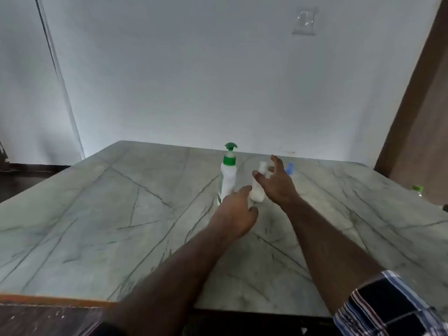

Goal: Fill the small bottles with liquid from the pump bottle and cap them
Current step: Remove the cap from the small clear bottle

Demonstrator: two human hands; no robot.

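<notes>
Where the desk (pixel 101 214) begins, just below our forearms, we see its near edge, trimmed orange on our left. From there a broad stretch of veined grey-green stone runs bare up to our hands. A checked sleeve (pixel 392 304) covers our right upper arm at the lower right corner.

Our left hand (pixel 238 214) reaches forward with its fingers (pixel 244 190) stretched toward the base of a small white bottle (pixel 258 187). They seem to touch its lower left side, though blur keeps us from saying whether they grip it. Our right hand (pixel 276 180) hovers just right of that same bottle, fingers spread and loosely bent, holding nothing; its thumb lies close against the bottle's upper body, and we cannot tell if it touches.

Just left of our left fingers stands the pump bottle (pixel 228 175), upright, white with a green collar and green pump head. Behind our right fingers a blue-capped bottle (pixel 289 169) shows only in part, mostly hidden by the hand.

Wide free stone lies to the left of the left hand, and more to the right of the right hand. At the far right desk edge sits a blurred green-topped object (pixel 417 190). Beyond the bottles the desk's far edge meets a pale wall (pixel 194 69).
</notes>
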